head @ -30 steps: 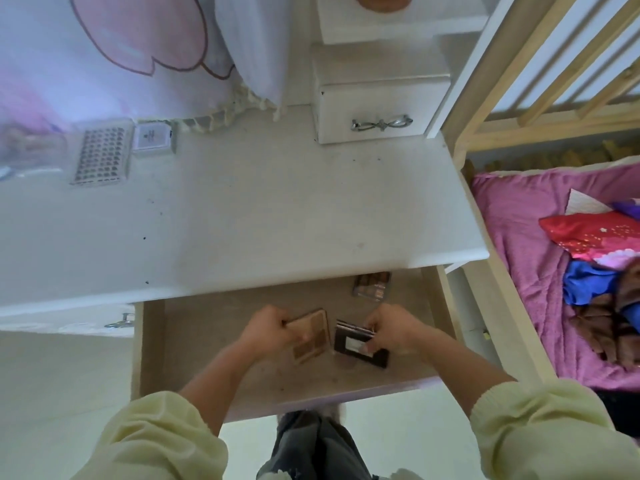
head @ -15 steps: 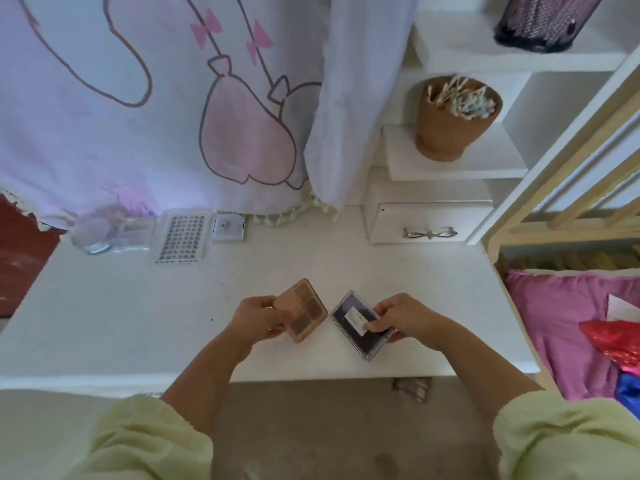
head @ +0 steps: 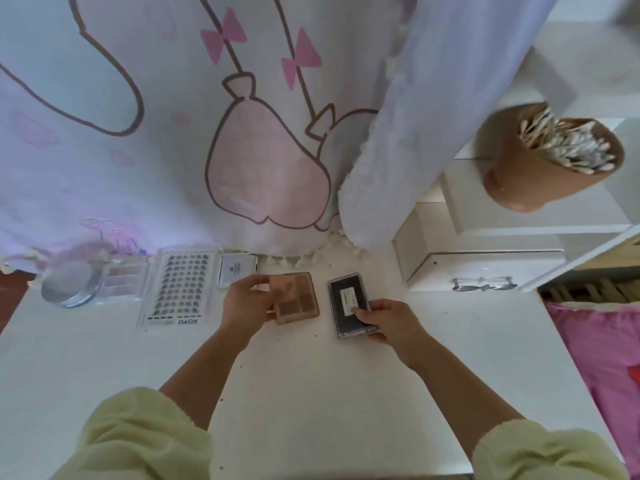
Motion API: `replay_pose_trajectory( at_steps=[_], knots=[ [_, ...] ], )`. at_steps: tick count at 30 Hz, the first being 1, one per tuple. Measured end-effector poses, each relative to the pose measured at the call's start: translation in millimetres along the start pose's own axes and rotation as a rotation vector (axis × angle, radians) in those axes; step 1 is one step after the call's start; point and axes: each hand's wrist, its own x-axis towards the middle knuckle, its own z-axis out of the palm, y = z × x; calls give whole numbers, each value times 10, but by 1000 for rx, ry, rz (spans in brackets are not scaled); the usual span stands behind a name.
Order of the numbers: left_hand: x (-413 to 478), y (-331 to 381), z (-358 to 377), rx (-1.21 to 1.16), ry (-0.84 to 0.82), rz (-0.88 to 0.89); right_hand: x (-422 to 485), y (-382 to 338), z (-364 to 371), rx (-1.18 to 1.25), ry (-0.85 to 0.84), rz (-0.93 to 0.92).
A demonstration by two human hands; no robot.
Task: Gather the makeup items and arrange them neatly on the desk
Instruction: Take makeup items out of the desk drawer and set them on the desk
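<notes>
Fingers curled, left hand (head: 246,303) gripping one tan palette (head: 298,301), right hand (head: 389,322) one dark case (head: 346,286)

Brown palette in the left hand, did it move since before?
Yes. The brown palette left the drawer and went back across the desk, now beside the small white box.

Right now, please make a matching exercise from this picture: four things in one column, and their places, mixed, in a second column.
Things:
1. brown palette
2. black case
3. swab cup
4. lash tray

Places:
a. on the shelf
b. held by the right hand
c. flat on the desk, left of both hands
d. held by the left hand

Pairs: 1-d, 2-b, 3-a, 4-c
</notes>
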Motion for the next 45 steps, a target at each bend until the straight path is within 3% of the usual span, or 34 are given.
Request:
replay_pose_trajectory(
  at_steps=[4,7,11,15,18,22,27,38,45],
  knots=[
    [179,19,17,117,26,58,95,9,94,-12,63,-23],
    [215,18,56,432,-2,215,164,9,152,-116,138,-100],
    [172,-46,151,666,-139,236,186,39,202,-433,179,-285],
    [218,-133,184,846,-133,350,155,11,209,-1012,232,-463],
    [205,-147,193,1071,-132,394,140,6,207,-1201,247,-474],
    [180,-123,170,1356,-77,424,152,15,247,-1250,191,-405],
    [191,-84,164,1514,-18,503,240,-31,337,-1264,195,-398],
    [211,-96,144,1549,71,464,309,-42,446,-1260,186,-317],
    [-266,-461,134,1284,103,671,-79,138,233,-1018,222,-391]
  ],
)
